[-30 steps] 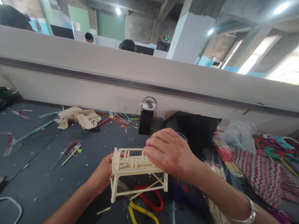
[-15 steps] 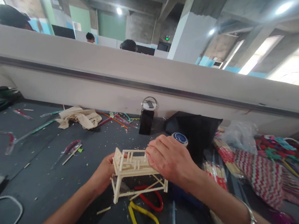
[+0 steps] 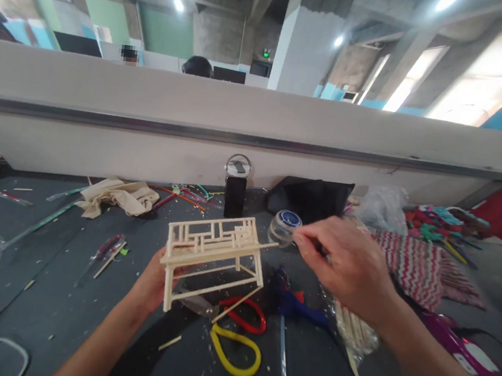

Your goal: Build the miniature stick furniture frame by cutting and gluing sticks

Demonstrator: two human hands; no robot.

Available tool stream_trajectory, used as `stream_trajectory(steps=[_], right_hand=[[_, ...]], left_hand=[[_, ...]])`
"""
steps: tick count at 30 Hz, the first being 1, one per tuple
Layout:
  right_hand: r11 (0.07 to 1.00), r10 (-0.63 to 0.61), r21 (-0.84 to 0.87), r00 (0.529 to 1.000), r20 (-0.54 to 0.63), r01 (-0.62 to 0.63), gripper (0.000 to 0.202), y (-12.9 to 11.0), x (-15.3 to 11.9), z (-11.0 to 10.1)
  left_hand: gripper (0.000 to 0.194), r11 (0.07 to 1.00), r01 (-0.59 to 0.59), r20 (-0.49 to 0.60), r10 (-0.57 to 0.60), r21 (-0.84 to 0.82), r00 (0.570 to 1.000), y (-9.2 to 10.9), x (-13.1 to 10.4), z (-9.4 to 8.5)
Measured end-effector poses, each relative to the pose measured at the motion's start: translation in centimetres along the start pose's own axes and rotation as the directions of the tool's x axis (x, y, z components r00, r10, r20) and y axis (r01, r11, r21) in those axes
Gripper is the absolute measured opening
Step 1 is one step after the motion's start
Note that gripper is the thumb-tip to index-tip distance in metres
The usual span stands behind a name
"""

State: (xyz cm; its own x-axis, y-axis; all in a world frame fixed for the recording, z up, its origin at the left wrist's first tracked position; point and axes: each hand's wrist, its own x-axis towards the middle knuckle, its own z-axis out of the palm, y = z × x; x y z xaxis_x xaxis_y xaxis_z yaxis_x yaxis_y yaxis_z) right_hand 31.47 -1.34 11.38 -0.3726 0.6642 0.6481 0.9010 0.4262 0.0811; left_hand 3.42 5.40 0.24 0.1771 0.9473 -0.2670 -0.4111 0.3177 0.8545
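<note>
- One stick model (image 3: 210,255), raised over the counter (image 3: 63,312); left hand (image 3: 151,279) grasps its left end, presumably for steadiness.
- Right hand (image 3: 346,264): fingers bent near the jar (image 3: 279,231); cannot tell whether gripping.
- Scissors (image 3: 207,310): beneath, presumably for easy reach.

Single head-worn view, facing forward and down, close above desk (image 3: 63,312) filling lower frame; partition (image 3: 153,95) crosses mid-frame
</note>
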Motion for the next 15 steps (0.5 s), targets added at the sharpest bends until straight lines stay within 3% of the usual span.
stream_trajectory(steps=[2,4,6,7,10,12,15], right_hand=[[0.99,0.137,0.013,0.983,0.123,-0.139,0.025,0.9,-3.7,0.6],[0.95,0.258,0.104,0.929,0.265,-0.294,0.021,0.7,-7.6,1.7],[0.871,0.379,0.176,0.855,0.354,-0.459,0.015,-0.9,-10.8,3.0],[0.845,0.39,0.216,0.841,0.376,-0.489,0.015,-2.2,-11.9,3.7],[0.85,0.28,0.28,0.833,0.477,-0.446,0.021,-6.8,-13.4,6.4],[0.9,0.205,0.228,0.824,0.528,-0.37,0.034,-9.2,-12.9,8.5],[0.95,0.123,0.153,0.781,0.612,-0.27,0.055,-11.0,-10.9,10.8]], left_hand=[[0.025,1.0,-0.009,-0.026,0.008,-0.029,1.0,0.2,0.2,-0.4],[0.029,0.999,-0.001,-0.049,-0.002,-0.048,0.999,0.2,0.4,-0.6],[0.035,0.999,0.012,-0.049,-0.015,-0.051,0.999,0.3,0.6,-0.5],[0.038,0.999,0.01,-0.039,-0.012,-0.051,0.999,0.3,0.7,-0.2],[0.042,0.997,-0.036,0.01,0.037,-0.07,0.999,0.7,0.8,1.2],[0.042,0.991,-0.088,0.049,0.094,-0.1,0.994,1.0,0.9,2.2],[0.037,0.982,-0.138,0.115,0.154,-0.132,0.981,1.5,0.7,2.8]])
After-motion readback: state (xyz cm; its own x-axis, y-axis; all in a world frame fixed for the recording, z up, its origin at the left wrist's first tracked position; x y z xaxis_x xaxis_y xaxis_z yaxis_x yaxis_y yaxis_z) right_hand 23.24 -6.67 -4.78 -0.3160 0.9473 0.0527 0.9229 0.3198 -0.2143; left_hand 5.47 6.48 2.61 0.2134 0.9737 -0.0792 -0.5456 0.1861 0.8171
